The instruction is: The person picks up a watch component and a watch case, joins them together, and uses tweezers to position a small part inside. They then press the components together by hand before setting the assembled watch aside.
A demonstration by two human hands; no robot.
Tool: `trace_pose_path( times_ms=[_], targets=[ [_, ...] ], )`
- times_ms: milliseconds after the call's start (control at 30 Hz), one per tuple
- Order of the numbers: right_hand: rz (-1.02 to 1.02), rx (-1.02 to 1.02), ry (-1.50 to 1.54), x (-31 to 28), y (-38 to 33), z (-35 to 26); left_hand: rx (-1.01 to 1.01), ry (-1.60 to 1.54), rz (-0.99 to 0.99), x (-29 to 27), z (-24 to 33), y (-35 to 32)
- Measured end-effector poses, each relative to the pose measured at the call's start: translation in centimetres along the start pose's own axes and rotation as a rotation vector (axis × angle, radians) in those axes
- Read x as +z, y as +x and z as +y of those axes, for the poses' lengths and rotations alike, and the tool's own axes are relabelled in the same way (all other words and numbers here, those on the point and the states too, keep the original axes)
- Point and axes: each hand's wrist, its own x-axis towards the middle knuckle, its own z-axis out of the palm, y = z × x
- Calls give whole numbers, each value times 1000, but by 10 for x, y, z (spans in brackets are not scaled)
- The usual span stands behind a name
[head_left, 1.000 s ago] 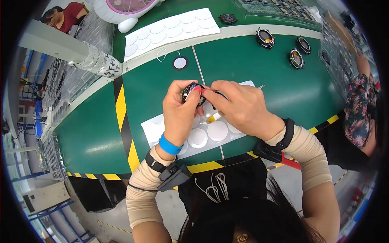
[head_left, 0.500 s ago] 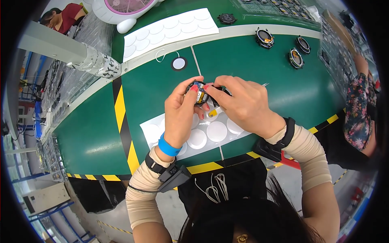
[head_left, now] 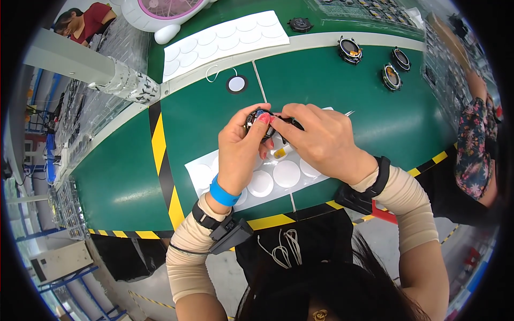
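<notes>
Round black device [head_left: 255,114] in left hand [head_left: 237,144] — right hand [head_left: 324,138] against it

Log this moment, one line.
left hand: holds round black device | right hand: at device's right side | under hands: white sheet with circles, on green table | upper right: three round black-rimmed parts

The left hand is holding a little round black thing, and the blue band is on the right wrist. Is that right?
Not quite: the blue band is on the left wrist, as the head view shows. The left hand is holding a little round black thing, just as you said.
</notes>
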Motion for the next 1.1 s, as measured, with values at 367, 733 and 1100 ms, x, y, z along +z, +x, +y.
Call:
trace_pose_path(
  times_ms=[367, 733, 1100],
  targets=[
    [30, -8, 47, 5, -2, -5, 63, 65, 31, -1, -4, 0],
    [-307, 651, 1004, -18, 15, -9, 23, -300, -78, -10, 9, 3],
    [-212, 744, 1496, -14, 18, -2, 66, -495, -292, -12, 21, 0]
  ],
)
